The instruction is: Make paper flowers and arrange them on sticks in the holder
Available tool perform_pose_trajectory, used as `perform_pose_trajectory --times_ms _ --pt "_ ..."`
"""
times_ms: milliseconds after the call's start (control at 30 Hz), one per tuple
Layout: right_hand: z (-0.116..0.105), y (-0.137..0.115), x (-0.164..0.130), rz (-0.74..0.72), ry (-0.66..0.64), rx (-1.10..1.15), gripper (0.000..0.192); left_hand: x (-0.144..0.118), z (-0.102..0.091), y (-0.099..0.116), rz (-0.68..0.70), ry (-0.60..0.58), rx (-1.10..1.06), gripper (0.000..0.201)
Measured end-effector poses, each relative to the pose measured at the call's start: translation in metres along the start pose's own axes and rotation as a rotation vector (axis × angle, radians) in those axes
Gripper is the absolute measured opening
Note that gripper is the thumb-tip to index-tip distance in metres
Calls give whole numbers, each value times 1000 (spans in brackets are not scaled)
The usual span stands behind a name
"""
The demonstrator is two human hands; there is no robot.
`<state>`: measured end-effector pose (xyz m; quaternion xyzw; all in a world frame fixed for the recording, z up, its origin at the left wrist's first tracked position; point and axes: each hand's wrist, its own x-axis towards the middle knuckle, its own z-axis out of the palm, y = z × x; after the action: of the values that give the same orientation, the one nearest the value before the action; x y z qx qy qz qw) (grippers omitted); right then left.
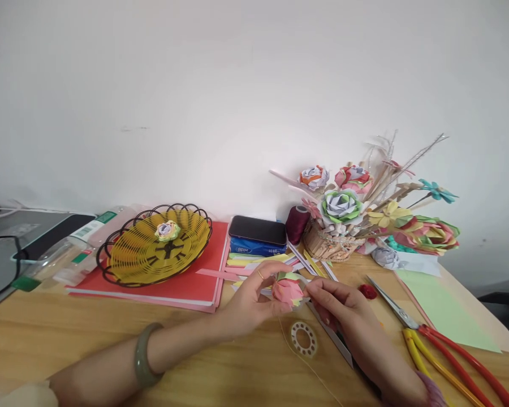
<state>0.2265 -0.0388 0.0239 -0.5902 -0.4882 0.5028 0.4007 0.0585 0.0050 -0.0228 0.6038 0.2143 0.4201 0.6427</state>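
Note:
A pink, green and yellow paper flower (287,291) is held up over the table between my two hands. My left hand (258,294) closes thumb and fingers around its left side. At the flower's right edge, my right hand (337,302) pinches a pale paper petal, partly covered by the fingertips. A thin thread (294,353) runs down from beneath the flower to the table edge. Just below the hands lies a white ring with holes (303,339). Beside my right wrist, a long blade or ruler (331,333) is partly hidden under the forearm.
A yellow wicker basket (123,254) with a small paper flower rests on red paper (190,288). Behind my hands are a phone (258,229) on a blue box, paper strips and a thread spool (297,224). Flower arrangement (341,206), scissors (401,316) and green paper (447,311) occupy the right.

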Motion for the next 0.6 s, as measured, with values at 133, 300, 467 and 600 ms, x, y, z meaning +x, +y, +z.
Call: perform_pose_trajectory --times_ms 133,300,467,600 --pt "-2 8 3 21 -45 72 36 -1 0 0 62 9 90 43" --pt "-1 12 6 14 -89 91 32 -3 -1 2 146 21 211 39" --pt "1 10 5 26 -148 151 30 -5 0 3 192 23 284 39" --pt "3 2 2 -2 -147 49 33 -6 1 2 239 15 348 36"
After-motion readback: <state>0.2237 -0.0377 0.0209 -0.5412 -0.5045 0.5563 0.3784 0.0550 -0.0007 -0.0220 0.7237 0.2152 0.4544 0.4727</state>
